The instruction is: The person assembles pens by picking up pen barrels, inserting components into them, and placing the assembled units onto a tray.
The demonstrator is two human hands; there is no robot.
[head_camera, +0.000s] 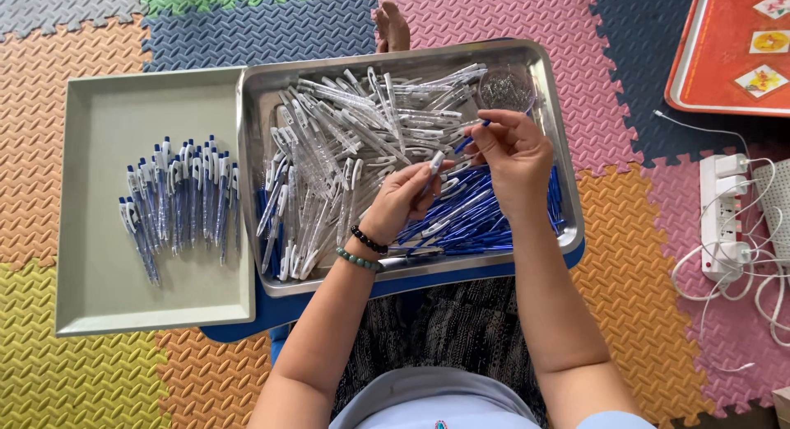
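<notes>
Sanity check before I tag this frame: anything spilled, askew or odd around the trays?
Nothing spilled or damaged. Pen parts stay inside the metal tray, finished pens lie together in the grey tray. Only untidy bit: white cables tangled by the power strip, right of the trays.

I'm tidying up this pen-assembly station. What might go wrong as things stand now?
The steel tray sits on the lap, overhanging the floor mats, so a knee shift may tip it. The small dish of springs beside the right hand might get knocked over. Loose clear barrels crowd the left hand and might slide out.
</notes>
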